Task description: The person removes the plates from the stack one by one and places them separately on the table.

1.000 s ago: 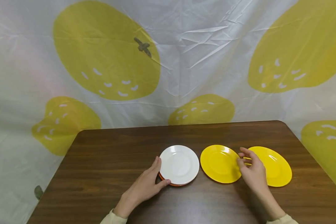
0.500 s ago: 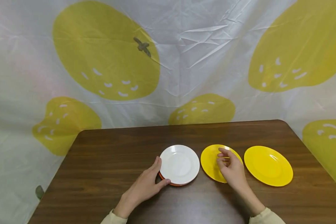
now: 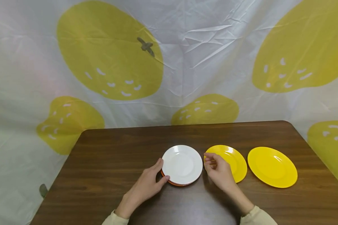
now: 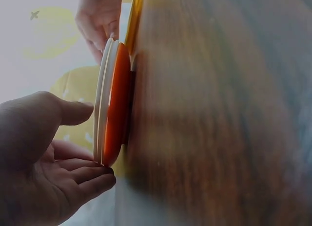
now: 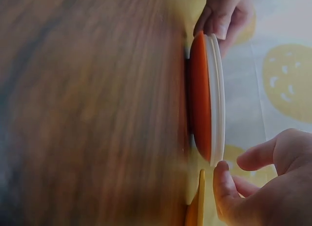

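Note:
A small stack of round plates stands on the table, with a white plate [image 3: 183, 165] on top and an orange plate [image 4: 115, 109] at the bottom. My left hand [image 3: 147, 181] holds the stack by its left and front rim, thumb in front and the other fingers at the side. By the stack's right edge is my right hand [image 3: 221, 170], its fingers loosely bent and holding nothing. In the right wrist view one fingertip [image 5: 223, 175] meets or nearly meets the white rim. Behind that hand lies a yellow plate [image 3: 238, 165], partly covered by it.
Farther right lies a second yellow plate [image 3: 272, 167]. The brown wooden table [image 3: 115, 150] reaches back to a white cloth [image 3: 169, 62] printed with yellow fruit.
My right hand has moved left, from between the two yellow plates, across the nearer one, to the stack's right edge. The left hand has stayed at the stack.

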A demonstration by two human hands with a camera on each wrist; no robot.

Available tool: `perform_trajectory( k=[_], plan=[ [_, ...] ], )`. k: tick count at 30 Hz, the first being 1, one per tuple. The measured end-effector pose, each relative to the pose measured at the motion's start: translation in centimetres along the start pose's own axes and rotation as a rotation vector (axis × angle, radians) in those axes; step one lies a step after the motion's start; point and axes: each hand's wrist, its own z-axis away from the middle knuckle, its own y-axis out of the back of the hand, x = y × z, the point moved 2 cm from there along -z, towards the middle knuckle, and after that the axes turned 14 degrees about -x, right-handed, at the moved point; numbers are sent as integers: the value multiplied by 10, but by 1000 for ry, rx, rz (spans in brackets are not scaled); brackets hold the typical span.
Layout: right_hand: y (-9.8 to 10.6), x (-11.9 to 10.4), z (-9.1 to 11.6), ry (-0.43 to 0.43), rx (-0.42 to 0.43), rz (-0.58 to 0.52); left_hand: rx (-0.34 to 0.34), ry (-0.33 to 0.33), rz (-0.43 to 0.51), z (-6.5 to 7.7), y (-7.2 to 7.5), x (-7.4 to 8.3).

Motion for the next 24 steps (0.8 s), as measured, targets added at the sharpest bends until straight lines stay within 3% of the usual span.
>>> perform_trajectory(
  k=[6, 11, 21, 24],
  plan=[
    [-4, -2, 0, -22, -32, 42, 128, -14, 0, -2, 1, -1],
    [-7, -2, -2, -63, -75, 42, 183, -3, 82, -4, 1, -3],
    [-9, -3, 0, -27, -74, 83, 185, 89, 463, -6, 3, -9],
    [-8, -3, 1, -35, -87, 99, 172, 118, 621, -4, 5, -9]
  ],
)
